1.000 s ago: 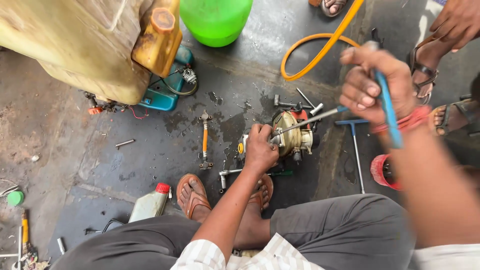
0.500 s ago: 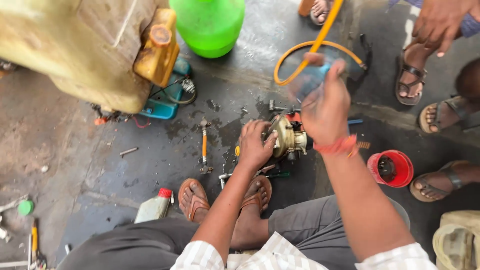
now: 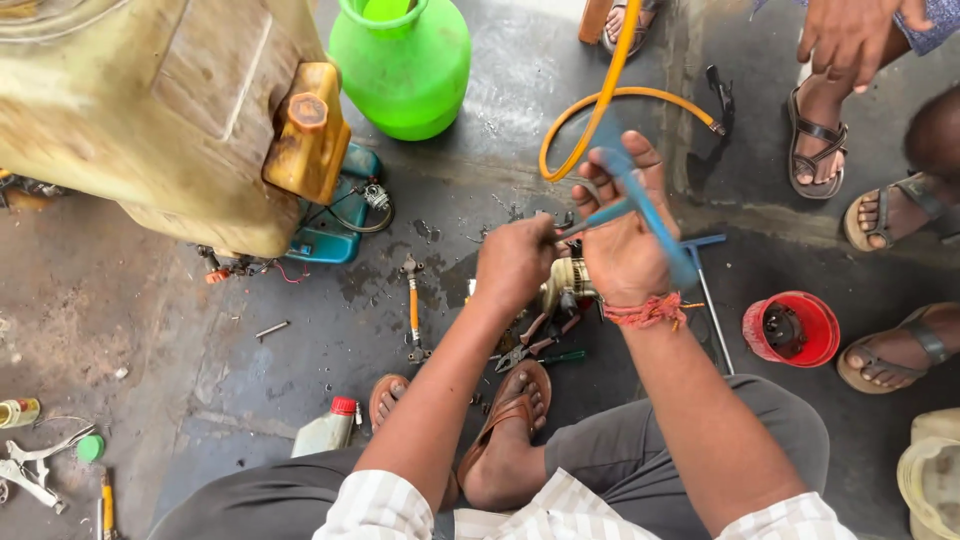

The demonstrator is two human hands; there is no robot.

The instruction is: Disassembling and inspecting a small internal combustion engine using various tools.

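Blue-handled tool [image 3: 640, 205], blurred, sits centre frame, gripped in the right hand [image 3: 625, 235] with fingers wrapped round it. Left hand [image 3: 515, 262], just beside, is closed round the tool's grey metal end above a small metal engine part [image 3: 570, 285] on the floor [image 3: 180, 330]. Upper left, a large dirty yellow jerrycan [image 3: 150, 110]; top centre, a green plastic pot [image 3: 405, 65]. Lower left, a small white bottle with red cap [image 3: 328, 430]. Right, a red cup [image 3: 792, 328] near other people's sandalled feet [image 3: 890, 350]. Open floor lies at left.

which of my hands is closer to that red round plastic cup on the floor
Right. Your right hand, holding a blue tool, is up-left of the red round plastic cup; your left hand is farther left.
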